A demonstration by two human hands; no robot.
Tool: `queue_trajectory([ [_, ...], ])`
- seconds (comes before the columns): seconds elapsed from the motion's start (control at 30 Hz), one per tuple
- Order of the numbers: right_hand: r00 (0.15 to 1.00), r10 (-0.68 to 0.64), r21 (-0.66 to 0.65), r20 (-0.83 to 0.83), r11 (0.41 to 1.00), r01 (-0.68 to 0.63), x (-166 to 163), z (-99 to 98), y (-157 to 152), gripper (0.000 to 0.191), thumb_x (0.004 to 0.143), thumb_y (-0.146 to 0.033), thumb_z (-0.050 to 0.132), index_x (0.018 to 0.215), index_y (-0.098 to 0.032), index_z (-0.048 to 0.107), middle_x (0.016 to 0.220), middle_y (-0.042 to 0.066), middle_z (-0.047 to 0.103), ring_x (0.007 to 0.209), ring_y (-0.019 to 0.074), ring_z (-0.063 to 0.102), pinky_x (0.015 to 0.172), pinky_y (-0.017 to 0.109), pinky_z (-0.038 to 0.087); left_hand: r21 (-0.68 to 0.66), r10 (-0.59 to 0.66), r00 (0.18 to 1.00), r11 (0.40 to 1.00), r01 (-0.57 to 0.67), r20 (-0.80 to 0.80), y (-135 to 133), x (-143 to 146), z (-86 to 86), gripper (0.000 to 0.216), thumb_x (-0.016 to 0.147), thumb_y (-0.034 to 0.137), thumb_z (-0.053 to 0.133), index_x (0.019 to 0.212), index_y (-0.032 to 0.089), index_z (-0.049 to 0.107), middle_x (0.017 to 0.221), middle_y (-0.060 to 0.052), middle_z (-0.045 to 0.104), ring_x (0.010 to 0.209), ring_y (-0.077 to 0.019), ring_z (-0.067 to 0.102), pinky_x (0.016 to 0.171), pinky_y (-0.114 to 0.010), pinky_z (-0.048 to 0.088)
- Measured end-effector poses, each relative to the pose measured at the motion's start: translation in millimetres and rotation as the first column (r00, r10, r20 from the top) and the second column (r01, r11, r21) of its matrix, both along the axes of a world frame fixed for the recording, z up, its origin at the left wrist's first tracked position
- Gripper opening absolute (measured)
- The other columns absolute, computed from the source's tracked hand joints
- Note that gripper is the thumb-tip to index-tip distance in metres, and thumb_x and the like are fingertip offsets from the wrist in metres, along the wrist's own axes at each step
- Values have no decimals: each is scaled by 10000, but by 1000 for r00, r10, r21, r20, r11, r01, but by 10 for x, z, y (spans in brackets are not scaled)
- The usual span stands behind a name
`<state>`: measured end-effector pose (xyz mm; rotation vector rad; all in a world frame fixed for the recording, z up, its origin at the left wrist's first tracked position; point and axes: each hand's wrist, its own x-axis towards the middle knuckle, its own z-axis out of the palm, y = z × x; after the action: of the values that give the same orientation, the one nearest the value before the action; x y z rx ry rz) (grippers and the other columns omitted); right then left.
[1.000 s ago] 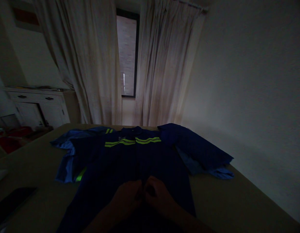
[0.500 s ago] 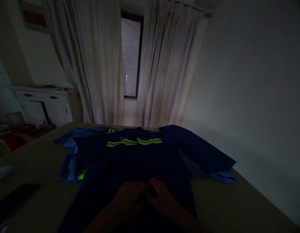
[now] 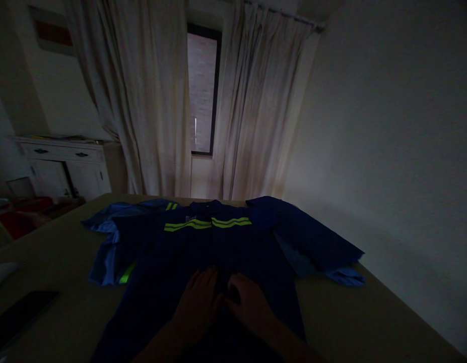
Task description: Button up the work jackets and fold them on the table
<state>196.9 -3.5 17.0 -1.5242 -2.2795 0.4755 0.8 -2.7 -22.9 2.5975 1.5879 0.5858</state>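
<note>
Jacket (image 3: 225,252), dark blue, lay spread flat on the bench (image 3: 369,317), front up, collar toward the window (image 3: 203,91), hem toward the person. Yellow-green stripes (image 3: 206,223) ran across the chest. One sleeve (image 3: 105,247) spread toward the cabinet side, turned over so that lighter blue cloth and a short bright strip showed. The other sleeve (image 3: 316,242) lay out toward the bare wall (image 3: 388,126), its cuff lighter blue, near the bench edge.

Both hands rested on the jacket's front, low on the centre line, just beside each other. Left hand (image 3: 201,300) lay palm down, fingers stretched out flat on the cloth, grip wide, holding nothing. Right hand (image 3: 248,302) sat with fingers curled in toward the left hand; too dark to tell whether its grip pinched cloth or just pressed on it. Both forearms came in from the bottom edge, over the lower part of the jacket.

Dark flat phone (image 3: 21,315) lay on the bench well apart from the jacket, on the cabinet side. A pale object (image 3: 1,272) sat beyond it, cut by the frame edge; could not tell what it was. Pale curtains (image 3: 142,101) hung either side of the narrow window behind the bench. White cabinet (image 3: 63,166) with drawers stood against the far wall, beside the curtains. Red items (image 3: 25,206) lay low beside the cabinet, blurred. Room was very dim, detail on the hands poor.
</note>
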Motion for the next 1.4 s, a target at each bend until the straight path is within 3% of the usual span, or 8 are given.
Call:
queue_trajectory([
  [0.17,975,82,41,208,995,-93,-120,114,200,308,903,-131,530,1158,-278,623,1180,40,666,892,200,717,718,284,463,-21,-66,996,998,65,-60,57,-59,-34,490,1039,326,407,1519,242,459,1614,-106,439,1463,-308,425,1179,-532,332],
  [0.3,939,12,75,342,996,-40,-270,167,442,313,927,-167,508,1209,-249,615,1164,98,695,885,267,740,677,324,473,-155,-7,998,988,-2,-55,323,-39,242,358,971,191,458,1259,248,664,1300,-102,683,1164,-290,642,979,-450,487],
  [0.4,966,-54,85,255,996,33,-310,126,578,215,980,-315,497,1091,-206,645,1088,110,727,943,277,730,729,338,487,-196,78,997,978,-74,13,581,16,315,255,955,158,471,1031,214,707,1111,-97,703,1082,-261,655,962,-392,481],
  [0.5,986,-73,42,148,997,68,-258,63,646,358,997,-512,472,1016,-204,651,1027,95,745,926,259,721,737,328,480,-200,117,987,975,-93,111,728,23,213,216,946,157,489,1017,212,686,1105,-85,684,1086,-231,642,958,-348,470],
  [0.67,988,-22,-28,155,999,27,-183,107,644,440,879,-632,591,999,-216,671,1023,87,741,924,261,707,737,324,479,-220,-28,942,970,107,336,741,-116,36,201,949,188,488,993,221,682,1073,-67,680,1049,-217,630,955,-350,460],
  [0.87,960,-35,-44,278,998,49,-254,198,601,321,866,-469,625,949,-174,718,1047,145,747,920,305,727,724,347,492,-203,-31,947,974,100,319,716,-145,32,143,947,253,516,971,212,651,1036,-68,671,984,-226,610,904,-370,457],
  [1.1,999,35,56,-19,998,-34,-162,4,643,184,954,-322,557,1011,-204,687,1040,40,735,940,169,686,787,257,447,-240,7,961,969,63,278,674,-103,157,55,818,190,615,867,214,612,949,-36,670,906,-199,610,829,-320,449],
  [1.4,904,-59,75,424,997,30,-222,430,463,429,851,-523,673,1072,-157,699,1065,196,729,966,363,719,769,429,527,-206,-3,978,977,48,211,666,-87,135,69,904,266,579,886,214,620,949,-40,656,896,-212,584,802,-327,418],
])
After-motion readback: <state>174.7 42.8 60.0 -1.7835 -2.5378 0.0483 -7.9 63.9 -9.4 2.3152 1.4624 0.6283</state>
